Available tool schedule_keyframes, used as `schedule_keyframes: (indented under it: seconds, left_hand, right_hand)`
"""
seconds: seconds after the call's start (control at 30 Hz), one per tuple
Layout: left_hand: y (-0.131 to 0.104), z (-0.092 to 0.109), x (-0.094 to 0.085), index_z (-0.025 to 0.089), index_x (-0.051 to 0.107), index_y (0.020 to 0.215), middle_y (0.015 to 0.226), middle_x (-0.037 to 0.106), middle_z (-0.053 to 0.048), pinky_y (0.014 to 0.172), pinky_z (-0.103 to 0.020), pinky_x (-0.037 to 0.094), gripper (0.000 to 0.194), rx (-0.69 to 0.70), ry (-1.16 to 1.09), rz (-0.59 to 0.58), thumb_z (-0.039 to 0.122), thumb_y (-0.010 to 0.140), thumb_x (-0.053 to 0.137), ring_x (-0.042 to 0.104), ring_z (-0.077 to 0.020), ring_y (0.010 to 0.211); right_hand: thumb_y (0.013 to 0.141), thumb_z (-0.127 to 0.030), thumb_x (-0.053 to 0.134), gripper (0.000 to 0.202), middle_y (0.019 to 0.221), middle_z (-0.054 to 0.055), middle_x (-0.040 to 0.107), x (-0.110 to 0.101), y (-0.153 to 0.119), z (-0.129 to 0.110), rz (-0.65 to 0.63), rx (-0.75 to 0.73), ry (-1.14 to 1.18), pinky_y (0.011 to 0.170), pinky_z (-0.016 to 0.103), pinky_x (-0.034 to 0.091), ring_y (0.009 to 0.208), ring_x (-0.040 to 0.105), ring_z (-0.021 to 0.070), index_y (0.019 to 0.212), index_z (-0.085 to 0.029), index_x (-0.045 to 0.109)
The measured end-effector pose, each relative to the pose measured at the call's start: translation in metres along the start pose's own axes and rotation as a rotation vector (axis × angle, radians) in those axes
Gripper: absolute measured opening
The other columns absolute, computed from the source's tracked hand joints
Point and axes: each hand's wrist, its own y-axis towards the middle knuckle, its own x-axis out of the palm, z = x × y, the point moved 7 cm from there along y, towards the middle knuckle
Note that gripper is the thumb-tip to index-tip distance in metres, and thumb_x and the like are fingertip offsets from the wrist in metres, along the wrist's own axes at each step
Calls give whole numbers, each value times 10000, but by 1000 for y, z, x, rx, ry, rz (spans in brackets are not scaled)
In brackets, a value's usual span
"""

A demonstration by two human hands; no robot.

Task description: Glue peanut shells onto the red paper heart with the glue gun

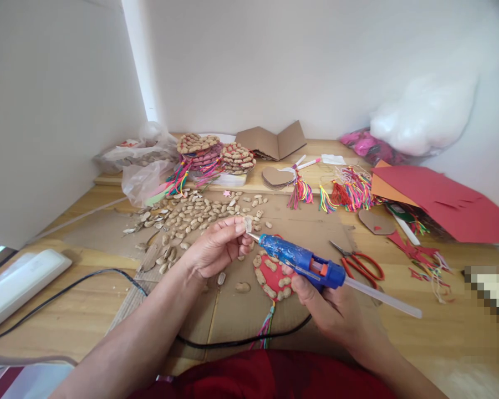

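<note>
Pinched between the fingertips of my left hand (pixel 216 246) is a peanut shell (pixel 248 224), its pale side facing up. My right hand (pixel 330 305) is wrapped round a blue glue gun (pixel 299 260), whose metal tip points left and meets or nearly meets the shell. A clear glue stick (pixel 385 296) juts from the gun's back end. Below the gun lies a red heart (pixel 270 271) edged with peanuts, partly hidden by the gun and my right hand. A multicoloured tassel (pixel 268 321) hangs from the heart's lower point.
Loose peanut shells (pixel 195 210) cover the cardboard (pixel 316 227) at left. Orange-handled scissors (pixel 360 263) lie at right, near red paper (pixel 444 199) and tassels (pixel 353 185). Finished peanut hearts (pixel 237 158) stand at the back. A black cord (pixel 216 344) crosses in front; a power strip (pixel 29 285) sits left.
</note>
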Motion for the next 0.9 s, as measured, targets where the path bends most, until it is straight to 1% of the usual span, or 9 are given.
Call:
schedule_keyframes:
  seconds: [0.23,0.43,0.53,0.63,0.73,0.83,0.9]
  left_hand:
    - [0,0,1,122,671,756,665,597,-11,571,-187,499,359,-3,0,14,338,656,940,544,-95,611]
    - [0,1,2,121,668,745,664,580,-5,577,-185,499,343,7,-3,3,325,666,933,535,-94,618]
    - [0,0,2,120,666,738,663,575,-4,578,-184,496,352,3,0,7,325,653,940,531,-92,618]
    - [0,1,2,119,666,735,657,573,-5,570,-183,491,361,0,-1,11,327,644,947,527,-92,617]
    - [0,1,2,120,666,730,654,573,-6,570,-183,492,363,0,-3,15,320,633,953,527,-94,620]
    - [0,1,3,122,671,737,656,574,-6,572,-186,492,358,2,-3,16,319,635,952,524,-93,615]
    - [0,1,3,120,674,738,654,573,-7,571,-188,489,363,1,-1,14,327,634,953,523,-93,612]
  right_hand:
    - [988,-461,547,285,832,42,763,-1,-1,-2,-19,7,-40,629,339,567,740,718,246,1058,-264,739]
    - [994,-475,533,297,783,25,758,1,0,-4,-13,4,-30,633,330,553,714,716,232,994,-257,734]
    - [998,-468,530,293,831,30,772,-1,0,-5,3,-16,-3,681,340,568,772,734,242,996,-257,733]
    - [997,-450,551,266,918,30,787,1,1,-3,-48,-15,3,744,349,583,865,747,250,1051,-261,730]
    - [994,-454,564,263,924,28,785,3,1,1,-90,14,-9,738,350,587,862,746,248,1069,-258,722]
    - [1000,-489,541,304,914,31,781,2,0,1,-52,15,3,720,346,581,841,741,243,1046,-248,722]
    - [998,-506,533,330,904,39,783,1,-1,0,-28,36,-33,697,345,571,838,743,253,1034,-243,729]
